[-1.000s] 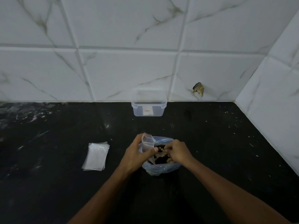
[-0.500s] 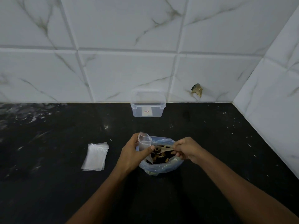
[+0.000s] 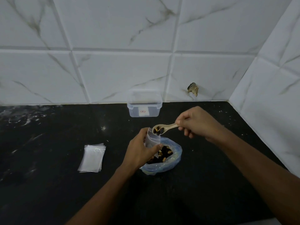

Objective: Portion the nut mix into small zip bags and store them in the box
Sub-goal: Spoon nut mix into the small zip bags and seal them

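Nut mix [image 3: 163, 155] sits in an open blue-tinted bag [image 3: 170, 164] on the black counter [image 3: 48, 184], in front of the clear box [image 3: 143, 104] at the wall. Left of that bag – a stack of empty zip bags [image 3: 92, 157], unused. Box looks empty as far as visible, so task reads early: first portion being filled, sealing and storing all left. Left hand [image 3: 139, 151] pinches a small zip bag [image 3: 151, 140] upright just above the nut bag, fingers curled around it. Right hand [image 3: 196, 122] – fingers clenched on a wooden spoon [image 3: 164, 128] handle, loaded bowl at the bag mouth.
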The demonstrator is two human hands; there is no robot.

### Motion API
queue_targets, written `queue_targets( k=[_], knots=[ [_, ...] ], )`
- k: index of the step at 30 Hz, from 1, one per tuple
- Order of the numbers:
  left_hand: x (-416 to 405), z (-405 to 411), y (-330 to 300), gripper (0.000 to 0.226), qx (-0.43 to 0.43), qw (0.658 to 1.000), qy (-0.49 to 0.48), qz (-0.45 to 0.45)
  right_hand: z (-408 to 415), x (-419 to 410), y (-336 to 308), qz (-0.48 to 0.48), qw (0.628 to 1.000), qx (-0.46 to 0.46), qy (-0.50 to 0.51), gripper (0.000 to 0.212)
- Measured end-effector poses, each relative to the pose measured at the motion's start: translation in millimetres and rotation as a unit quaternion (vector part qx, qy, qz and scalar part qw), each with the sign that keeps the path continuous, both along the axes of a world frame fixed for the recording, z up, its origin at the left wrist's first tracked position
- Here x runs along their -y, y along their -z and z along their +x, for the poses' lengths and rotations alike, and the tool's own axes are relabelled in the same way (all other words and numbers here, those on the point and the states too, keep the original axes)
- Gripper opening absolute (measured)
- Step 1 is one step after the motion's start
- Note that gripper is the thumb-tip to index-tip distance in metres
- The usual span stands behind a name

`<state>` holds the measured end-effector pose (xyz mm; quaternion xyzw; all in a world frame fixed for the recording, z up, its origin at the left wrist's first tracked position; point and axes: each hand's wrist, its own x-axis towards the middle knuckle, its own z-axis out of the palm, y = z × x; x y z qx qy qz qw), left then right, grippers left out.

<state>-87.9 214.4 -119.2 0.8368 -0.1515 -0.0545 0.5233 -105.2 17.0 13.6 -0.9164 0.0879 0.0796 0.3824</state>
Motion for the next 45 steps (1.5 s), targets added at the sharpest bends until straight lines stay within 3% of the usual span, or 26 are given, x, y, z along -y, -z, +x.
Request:
queue_targets(
  k=[3, 7, 9, 11, 13, 17, 20, 24, 26, 31, 36, 45],
  knots=[
    [5, 1, -1, 0.052, 0.004, 1.000, 0.000, -0.010, -9, -23, 4, -0.149, 0.984, 0.063, -0.070, 0.013],
    [8, 1, -1, 0.048, -0.016, 0.999, 0.000, -0.038, -20, -46, 18, -0.312, 0.920, 0.136, -0.195, 0.009],
    [8, 1, -1, 0.049, -0.030, 0.998, 0.001, -0.049, -28, -51, 24, -0.358, 0.878, 0.200, -0.247, 0.027],
    [6, 1, 0, 0.050, -0.039, 0.998, 0.000, -0.055, -34, -51, 27, -0.353, 0.867, 0.246, -0.253, 0.042],
    [4, 2, 2, 0.052, -0.045, 0.997, -0.001, -0.061, -33, -47, 30, -0.325, 0.873, 0.271, -0.242, 0.038],
    [-5, 4, 6, 0.059, -0.031, 0.998, -0.016, -0.057, -23, -36, 19, -0.276, 0.905, 0.280, -0.166, 0.004],
    [-17, 4, 6, 0.055, -0.025, 0.998, -0.025, -0.055, -16, -20, 20, -0.249, 0.922, 0.279, -0.100, 0.011],
    [-31, -4, 5, 0.049, -0.034, 0.996, -0.026, -0.076, -6, -7, 65, -0.296, 0.939, 0.129, -0.118, 0.010],
    [-32, -8, 6, 0.049, -0.059, 0.995, -0.013, -0.083, -4, -7, 94, -0.316, 0.934, 0.082, -0.146, 0.011],
    [-32, -9, 16, 0.059, -0.114, 0.989, 0.005, -0.094, -1, -8, 129, -0.352, 0.915, 0.075, -0.180, 0.013],
    [-31, -7, 22, 0.065, -0.136, 0.985, 0.007, -0.102, 7, -4, 141, -0.260, 0.957, 0.034, -0.120, 0.013],
    [-27, -8, 21, 0.063, -0.139, 0.984, 0.004, -0.107, 9, -18, 165, -0.159, 0.985, -0.020, -0.069, 0.018]
  ],
)
